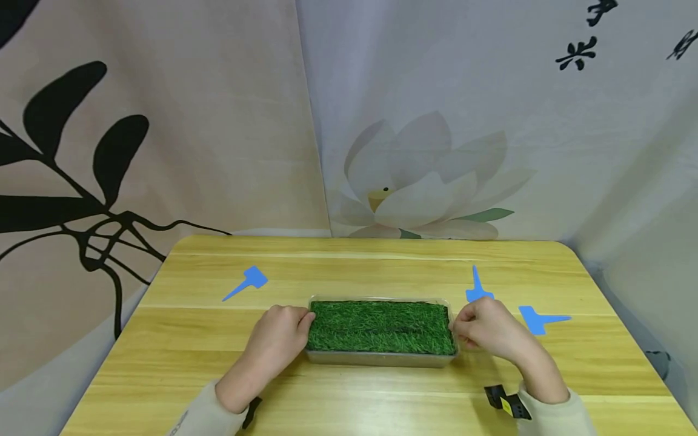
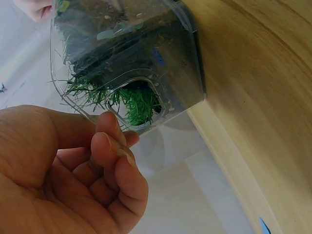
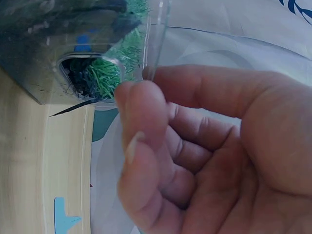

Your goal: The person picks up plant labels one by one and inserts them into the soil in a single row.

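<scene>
A clear plastic box stands on the table with a strip of artificial grass filling its top. At its left end my left hand pinches the rim between thumb and curled fingers. My right hand pinches the opposite end the same way. Each wrist view shows a rounded hole in the box's end wall, with green grass showing through it by the left fingertips. Green blades also show at the right end's hole. Dark contents, too unclear to identify, show through the walls.
On the wooden table lie blue T-shaped tags: one tag at the back left, another tag behind my right hand, and a third tag to its right. A printed curtain hangs behind the table.
</scene>
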Motion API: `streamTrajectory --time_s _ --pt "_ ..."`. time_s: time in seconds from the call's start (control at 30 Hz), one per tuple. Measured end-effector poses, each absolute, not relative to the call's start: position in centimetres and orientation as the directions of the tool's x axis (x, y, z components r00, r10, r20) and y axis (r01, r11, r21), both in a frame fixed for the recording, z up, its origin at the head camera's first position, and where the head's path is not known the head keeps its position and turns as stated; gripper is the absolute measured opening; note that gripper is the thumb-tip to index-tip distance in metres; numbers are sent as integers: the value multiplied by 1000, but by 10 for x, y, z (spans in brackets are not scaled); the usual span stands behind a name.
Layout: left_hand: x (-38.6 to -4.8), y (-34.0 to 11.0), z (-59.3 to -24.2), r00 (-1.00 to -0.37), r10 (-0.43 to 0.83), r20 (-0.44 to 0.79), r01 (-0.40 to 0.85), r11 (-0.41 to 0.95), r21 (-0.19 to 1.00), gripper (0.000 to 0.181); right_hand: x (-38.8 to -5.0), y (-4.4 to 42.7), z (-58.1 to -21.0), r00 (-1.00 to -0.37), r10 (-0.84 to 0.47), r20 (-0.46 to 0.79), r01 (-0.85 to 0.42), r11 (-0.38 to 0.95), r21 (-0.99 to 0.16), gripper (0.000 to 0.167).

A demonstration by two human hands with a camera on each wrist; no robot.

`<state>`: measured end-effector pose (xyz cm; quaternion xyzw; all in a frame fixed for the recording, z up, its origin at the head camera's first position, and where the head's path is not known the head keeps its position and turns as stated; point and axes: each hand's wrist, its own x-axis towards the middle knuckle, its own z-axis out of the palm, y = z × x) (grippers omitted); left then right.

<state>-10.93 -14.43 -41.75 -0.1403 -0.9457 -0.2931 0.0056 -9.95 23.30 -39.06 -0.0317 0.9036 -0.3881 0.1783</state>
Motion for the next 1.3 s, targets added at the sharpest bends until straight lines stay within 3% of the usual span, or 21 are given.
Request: streamTrajectory --time_s 0.67,1.3 --pt "-116 -147 -418 -958 275 81 271 775 570 51 -96 229 -389 -934 -187 -305 93 698 -711 37" --pt "-111 -147 -417 -962 262 75 252 751 610 39 -99 231 -390 -938 -172 -300 100 697 -711 32"
